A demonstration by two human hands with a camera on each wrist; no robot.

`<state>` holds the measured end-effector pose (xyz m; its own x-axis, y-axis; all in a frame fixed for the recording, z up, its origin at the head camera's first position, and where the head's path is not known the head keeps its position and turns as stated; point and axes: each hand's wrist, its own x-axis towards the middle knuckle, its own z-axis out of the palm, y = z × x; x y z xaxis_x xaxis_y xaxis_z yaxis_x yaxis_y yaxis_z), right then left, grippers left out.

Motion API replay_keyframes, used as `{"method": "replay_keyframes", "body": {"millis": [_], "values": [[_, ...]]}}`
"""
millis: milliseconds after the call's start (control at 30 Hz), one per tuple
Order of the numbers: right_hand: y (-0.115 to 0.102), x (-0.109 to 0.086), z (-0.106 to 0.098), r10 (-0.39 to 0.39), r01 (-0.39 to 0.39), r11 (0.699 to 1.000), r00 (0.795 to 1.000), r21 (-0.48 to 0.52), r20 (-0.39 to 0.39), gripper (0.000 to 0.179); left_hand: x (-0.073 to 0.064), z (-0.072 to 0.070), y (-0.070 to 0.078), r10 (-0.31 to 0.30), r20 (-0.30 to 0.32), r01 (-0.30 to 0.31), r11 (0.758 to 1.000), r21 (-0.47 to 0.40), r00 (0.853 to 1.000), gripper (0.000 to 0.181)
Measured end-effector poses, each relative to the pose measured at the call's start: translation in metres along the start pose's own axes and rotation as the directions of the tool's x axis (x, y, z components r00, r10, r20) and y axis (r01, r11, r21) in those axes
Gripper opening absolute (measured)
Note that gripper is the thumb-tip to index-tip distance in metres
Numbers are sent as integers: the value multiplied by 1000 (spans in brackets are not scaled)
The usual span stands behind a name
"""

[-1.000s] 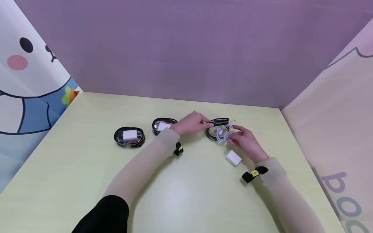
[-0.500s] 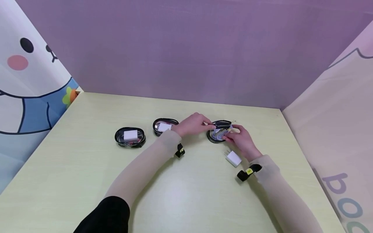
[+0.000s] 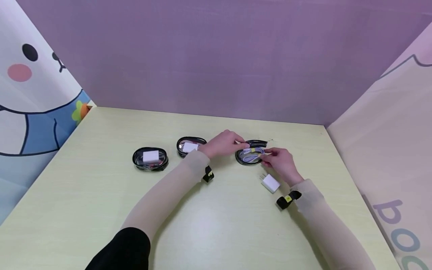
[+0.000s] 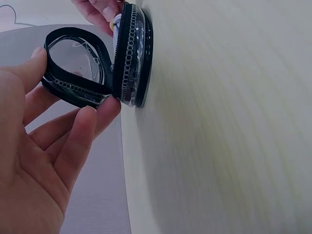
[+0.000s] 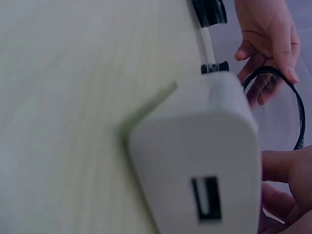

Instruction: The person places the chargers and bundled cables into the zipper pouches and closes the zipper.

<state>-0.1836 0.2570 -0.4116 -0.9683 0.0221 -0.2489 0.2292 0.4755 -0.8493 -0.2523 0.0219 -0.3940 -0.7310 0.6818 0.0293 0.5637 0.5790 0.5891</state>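
A small round clear zip pouch [image 4: 142, 63] with black trim lies on the table, its lid [image 4: 73, 33] raised. My left hand [image 3: 224, 144] holds that lid at its edge, thumb on one side and fingers on the other in the left wrist view. A coiled pale lavender cable [image 3: 249, 156] with yellow ties lies within the pouch's outline. At the right end of the coil, my right hand [image 3: 281, 164] pinches it between thumb and fingers. Just below that hand sits a white charger plug [image 3: 270, 183], prongs toward the pouch; it looms large in the right wrist view.
Two more black-rimmed clear pouches stand to the left: one at the far left [image 3: 162, 165], one beside my left forearm [image 3: 201, 140]. White plugs show in both. A purple cloth wall [image 3: 216, 63] rises behind the table [image 3: 202, 221], with printed cloth at both sides.
My right hand has moved left, bringing the cable coil from the pouch's right side to within its rim. The left hand keeps its hold on the lid.
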Motion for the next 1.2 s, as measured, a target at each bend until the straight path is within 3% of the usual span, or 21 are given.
{"method": "replay_keyframes", "body": {"millis": [167, 300, 500, 667, 933, 1067, 1200], "values": [[0, 3, 0, -18, 16, 997, 1000, -78, -20, 36, 1, 0, -2, 9, 6, -9, 1000, 2, 1000, 33], [3, 5, 0, -80, 71, 981, 996, -181, -42, 35, 2, 2, -5, 28, 12, -28, 999, -15, 1000, 34], [8, 10, -3, -227, 197, 905, 973, -378, -36, 26, 1, 2, -8, 37, 18, -37, 999, -20, 999, 36], [3, 12, -7, -316, 285, 842, 949, -458, 9, 15, -1, 0, -7, 25, 26, -25, 999, -30, 999, 36], [-4, 14, -8, -218, 216, 868, 975, -448, 47, 22, -3, 1, -8, 1, 30, 1, 998, -55, 1000, 36], [-2, 14, -10, -153, 186, 890, 982, -416, 114, 26, -4, 1, -9, -14, 30, 15, 998, -60, 999, 36], [0, 13, -16, -102, 173, 905, 975, -388, 197, 32, -5, 0, -8, -20, 30, 22, 998, -61, 999, 34]]}}
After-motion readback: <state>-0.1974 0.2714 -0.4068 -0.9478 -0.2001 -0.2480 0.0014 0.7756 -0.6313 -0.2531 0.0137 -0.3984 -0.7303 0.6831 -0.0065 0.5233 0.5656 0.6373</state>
